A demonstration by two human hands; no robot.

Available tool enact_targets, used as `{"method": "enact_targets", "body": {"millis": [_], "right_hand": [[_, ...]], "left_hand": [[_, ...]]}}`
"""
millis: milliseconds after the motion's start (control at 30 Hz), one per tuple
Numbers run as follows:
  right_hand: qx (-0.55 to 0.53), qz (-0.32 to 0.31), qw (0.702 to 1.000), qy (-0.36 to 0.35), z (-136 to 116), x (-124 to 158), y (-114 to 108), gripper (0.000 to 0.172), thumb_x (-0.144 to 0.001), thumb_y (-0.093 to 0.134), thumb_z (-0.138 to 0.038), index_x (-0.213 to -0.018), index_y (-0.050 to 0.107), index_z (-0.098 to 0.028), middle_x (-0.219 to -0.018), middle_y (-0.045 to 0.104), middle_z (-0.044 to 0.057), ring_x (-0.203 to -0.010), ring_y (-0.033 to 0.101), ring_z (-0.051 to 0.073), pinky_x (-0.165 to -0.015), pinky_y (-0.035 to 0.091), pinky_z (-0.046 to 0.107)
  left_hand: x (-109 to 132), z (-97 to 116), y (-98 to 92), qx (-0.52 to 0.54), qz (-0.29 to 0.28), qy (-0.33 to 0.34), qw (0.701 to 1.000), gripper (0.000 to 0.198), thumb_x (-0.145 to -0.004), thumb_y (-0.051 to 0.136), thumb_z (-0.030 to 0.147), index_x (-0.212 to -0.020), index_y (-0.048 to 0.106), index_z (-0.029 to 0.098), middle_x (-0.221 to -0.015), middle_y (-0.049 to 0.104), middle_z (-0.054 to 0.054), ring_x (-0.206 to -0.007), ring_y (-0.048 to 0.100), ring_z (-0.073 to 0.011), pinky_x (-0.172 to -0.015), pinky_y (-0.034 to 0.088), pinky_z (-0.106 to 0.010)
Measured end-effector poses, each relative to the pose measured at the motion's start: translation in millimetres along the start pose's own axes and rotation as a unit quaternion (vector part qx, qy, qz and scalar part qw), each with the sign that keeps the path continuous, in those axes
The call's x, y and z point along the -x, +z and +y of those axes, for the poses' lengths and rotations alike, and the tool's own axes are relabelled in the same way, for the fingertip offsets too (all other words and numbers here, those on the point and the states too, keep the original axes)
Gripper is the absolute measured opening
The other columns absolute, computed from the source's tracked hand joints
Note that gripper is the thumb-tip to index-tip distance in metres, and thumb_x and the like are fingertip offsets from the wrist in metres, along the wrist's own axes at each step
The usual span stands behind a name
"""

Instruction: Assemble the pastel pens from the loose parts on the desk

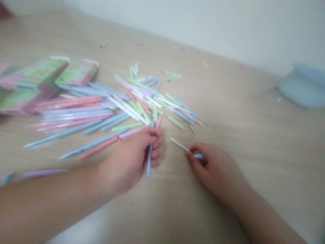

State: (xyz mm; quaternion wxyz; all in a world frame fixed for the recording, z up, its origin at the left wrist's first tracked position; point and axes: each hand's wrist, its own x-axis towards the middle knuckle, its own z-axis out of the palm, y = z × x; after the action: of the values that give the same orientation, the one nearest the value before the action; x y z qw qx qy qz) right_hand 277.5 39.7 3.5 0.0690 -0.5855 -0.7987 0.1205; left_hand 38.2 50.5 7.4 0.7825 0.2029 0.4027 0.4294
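Note:
My left hand (pixel 129 156) is closed around a blue pen barrel (pixel 148 166), which stands nearly upright in the picture and shows above and below the fingers. To its right, my right hand (pixel 220 169) pinches a thin white pen refill (pixel 179 145) between thumb and forefinger, its far end toward the upper left. A small light-blue piece (pixel 198 156) shows inside the curl of that hand; whether it joins the refill I cannot tell. Beyond the left hand lies a loose heap of pen parts, among them white pen barrels (pixel 127 109) and a green piece (pixel 175 122).
Pink-and-green boxes (pixel 76 73) stand at the left, near clear-wrapped pens (pixel 73 117). A pale blue object (pixel 302 86), blurred, sits at the right edge. Small scraps are scattered toward the white wall (pixel 193 23) behind the wooden tabletop (pixel 266 145).

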Motion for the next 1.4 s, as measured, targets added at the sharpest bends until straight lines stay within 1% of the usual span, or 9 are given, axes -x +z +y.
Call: {"method": "enact_targets", "body": {"millis": [67,167,367,467,633,800,900,1233,1400], "right_hand": [[-0.002,0.017,1.0,-0.014,-2,0,3,0.013,-0.103,0.062,-0.031,-0.105,0.072,-0.024,-0.098,0.078,0.006,-0.091,0.071,0.029,-0.081,0.051,0.043],[-0.002,0.058,0.997,-0.051,-4,2,5,0.02,-0.103,0.061,-0.031,-0.116,0.071,-0.02,-0.109,0.079,0.01,-0.1,0.072,0.03,-0.09,0.053,0.047],[-0.031,0.051,0.993,-0.106,-17,9,3,0.02,-0.105,0.061,-0.032,-0.12,0.069,-0.021,-0.104,0.077,0.007,-0.097,0.07,0.027,-0.09,0.052,0.044],[-0.057,0.042,0.987,-0.147,-23,13,0,0.021,-0.104,0.064,-0.028,-0.124,0.067,-0.021,-0.106,0.076,0.005,-0.099,0.068,0.025,-0.091,0.051,0.042],[-0.065,0.033,0.972,-0.222,-33,20,-1,0.021,-0.104,0.064,-0.027,-0.125,0.064,-0.021,-0.091,0.071,0.003,-0.086,0.061,0.024,-0.08,0.048,0.039],[-0.059,0.101,0.938,-0.326,-39,26,0,0.029,-0.105,0.063,-0.02,-0.133,0.058,-0.016,-0.081,0.064,0.001,-0.074,0.051,0.022,-0.071,0.043,0.038],[-0.025,0.102,0.924,-0.367,-41,28,-2,0.032,-0.104,0.06,-0.012,-0.136,0.059,-0.015,-0.074,0.059,-0.001,-0.068,0.046,0.02,-0.067,0.038,0.038],[0.007,0.072,0.923,-0.378,-43,25,-2,0.03,-0.11,0.048,-0.014,-0.136,0.063,-0.017,-0.076,0.059,-0.001,-0.07,0.046,0.02,-0.068,0.035,0.039],[0.004,0.049,0.926,-0.374,-42,24,0,0.032,-0.11,0.045,-0.015,-0.137,0.061,-0.016,-0.078,0.06,0.0,-0.071,0.047,0.021,-0.069,0.035,0.039]], "left_hand": [[-2,5,4.2,0.068,0.02,-0.045,0.996,0.013,-0.093,0.046,0.008,-0.094,0.051,0.02,-0.073,0.043,0.004,-0.055,0.047,-0.0064,-0.048,0.039,-0.016],[1,11,7.2,0.104,0.046,-0.08,0.99,0.014,-0.093,0.048,0.008,-0.094,0.055,0.02,-0.075,0.049,0.003,-0.056,0.054,-0.0075,-0.051,0.05,-0.017],[8,15,12.4,0.13,0.077,-0.072,0.986,0.018,-0.088,0.05,0.002,-0.089,0.062,0.016,-0.072,0.059,-0.002,-0.06,0.065,-0.0136,-0.061,0.064,-0.026],[8,16,15.0,0.142,0.059,-0.063,0.986,0.02,-0.085,0.05,0.0,-0.085,0.063,0.014,-0.071,0.062,-0.004,-0.062,0.069,-0.0167,-0.065,0.067,-0.031],[11,15,16.7,0.163,0.039,-0.054,0.984,0.017,-0.087,0.051,0.004,-0.087,0.064,0.015,-0.07,0.063,-0.005,-0.065,0.071,-0.0199,-0.069,0.068,-0.034],[13,16,17.0,0.168,0.052,-0.053,0.983,0.018,-0.093,0.048,0.011,-0.1,0.063,0.018,-0.07,0.058,-0.003,-0.068,0.071,-0.0222,-0.069,0.067,-0.037],[13,16,16.4,0.164,0.046,-0.057,0.984,0.016,-0.094,0.048,0.015,-0.102,0.062,0.019,-0.07,0.056,-0.003,-0.068,0.071,-0.0223,-0.072,0.067,-0.038],[15,16,18.0,0.178,0.048,-0.063,0.981,0.019,-0.09,0.048,0.02,-0.105,0.059,0.02,-0.075,0.055,-0.003,-0.071,0.072,-0.0247,-0.073,0.067,-0.039],[15,13,17.5,0.152,0.044,-0.062,0.986,0.032,-0.082,0.048,0.006,-0.11,0.058,0.02,-0.076,0.058,-0.003,-0.075,0.075,-0.0237,-0.078,0.067,-0.038]]}}
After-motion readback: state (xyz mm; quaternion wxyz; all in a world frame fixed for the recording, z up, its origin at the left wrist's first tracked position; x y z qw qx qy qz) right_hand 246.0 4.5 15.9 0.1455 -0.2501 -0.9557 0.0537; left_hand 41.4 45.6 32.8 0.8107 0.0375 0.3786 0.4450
